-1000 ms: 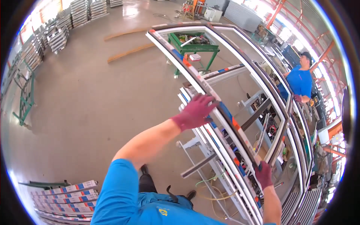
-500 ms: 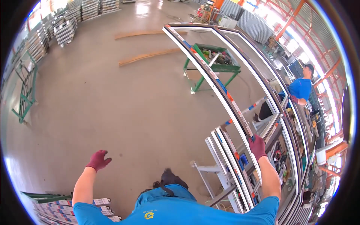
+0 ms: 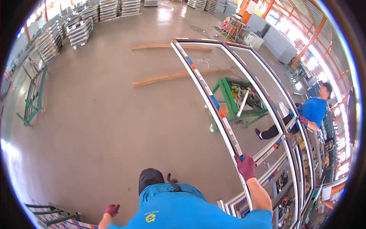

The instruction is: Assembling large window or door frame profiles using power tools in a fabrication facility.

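My right hand [image 3: 246,167], in a dark red glove, is wrapped around the near side bar of a large white-and-black window frame [image 3: 202,82]. Coloured tape strips run along its bars, and a crossbar divides it. On the far right, a co-worker [image 3: 315,110] in a blue shirt and dark cap grips the opposite side with gloved hands. Low at the left hangs my left hand [image 3: 112,210], gloved too, apart from everything and loosely open with nothing visible in it. Its finger shape is small in the view.
Beyond the frame stands a green cart [image 3: 228,99] full of tools and scraps. Two wooden strips [image 3: 164,79] lie on the floor. A green rack [image 3: 34,95] stands left; taped profiles [image 3: 57,221] lie lower left. More profiles and a bench are under the frame at right.
I and the co-worker have moved forward with the frame, past the profile stack and closer to the green cart. My left hand has swung down and back toward my body.
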`<state>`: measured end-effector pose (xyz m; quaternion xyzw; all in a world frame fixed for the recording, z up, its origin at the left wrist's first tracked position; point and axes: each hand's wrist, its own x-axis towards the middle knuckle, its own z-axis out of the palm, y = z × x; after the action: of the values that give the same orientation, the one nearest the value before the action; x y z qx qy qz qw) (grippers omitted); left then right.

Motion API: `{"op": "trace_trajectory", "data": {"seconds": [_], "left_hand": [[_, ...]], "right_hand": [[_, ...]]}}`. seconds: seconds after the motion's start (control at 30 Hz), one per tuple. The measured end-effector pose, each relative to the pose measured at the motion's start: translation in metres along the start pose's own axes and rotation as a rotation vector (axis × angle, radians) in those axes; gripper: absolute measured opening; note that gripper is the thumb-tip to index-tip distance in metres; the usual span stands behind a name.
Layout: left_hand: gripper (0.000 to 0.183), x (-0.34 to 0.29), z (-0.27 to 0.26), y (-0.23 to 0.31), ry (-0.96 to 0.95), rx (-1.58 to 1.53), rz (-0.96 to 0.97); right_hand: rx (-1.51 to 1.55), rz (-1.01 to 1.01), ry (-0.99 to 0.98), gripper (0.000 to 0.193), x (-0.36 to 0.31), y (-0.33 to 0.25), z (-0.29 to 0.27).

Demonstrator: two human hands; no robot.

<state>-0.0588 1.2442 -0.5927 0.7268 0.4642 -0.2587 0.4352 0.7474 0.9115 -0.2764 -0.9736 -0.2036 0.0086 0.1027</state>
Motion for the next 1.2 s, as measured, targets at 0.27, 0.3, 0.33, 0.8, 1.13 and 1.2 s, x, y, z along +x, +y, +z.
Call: {"op": "trace_trajectory", "data": {"seconds": [0.27,0.3,0.33,0.8,1.13,1.2], "left_hand": [[0.043,0.254,-0.213,0.171,-0.153,-0.147,-0.241],[0.044,0.306,-0.262,0.197,-0.263,-0.292,-0.368],[0.046,0.350,-0.311,0.194,-0.351,-0.356,-0.406],[0.045,0.845,-1.123,0.657,0.791,-0.099,0.330],[0.064,0.976,-1.286,0.666,-0.006,0.017,-0.242],[0.063,1.021,-1.322,0.634,0.063,-0.138,-0.319]], "right_hand": [[-0.059,0.069,-0.019,0.040,0.280,-0.196,0.067],[-0.073,0.089,-0.001,0.040,0.310,-0.218,0.074],[-0.007,0.068,-0.005,0.041,0.345,-0.236,0.089],[0.027,0.059,-0.118,0.037,0.857,-0.566,0.215],[0.038,0.019,-0.155,0.041,1.202,-0.876,0.226],[0.085,-0.018,-0.173,0.042,1.285,-0.956,0.255]]}}
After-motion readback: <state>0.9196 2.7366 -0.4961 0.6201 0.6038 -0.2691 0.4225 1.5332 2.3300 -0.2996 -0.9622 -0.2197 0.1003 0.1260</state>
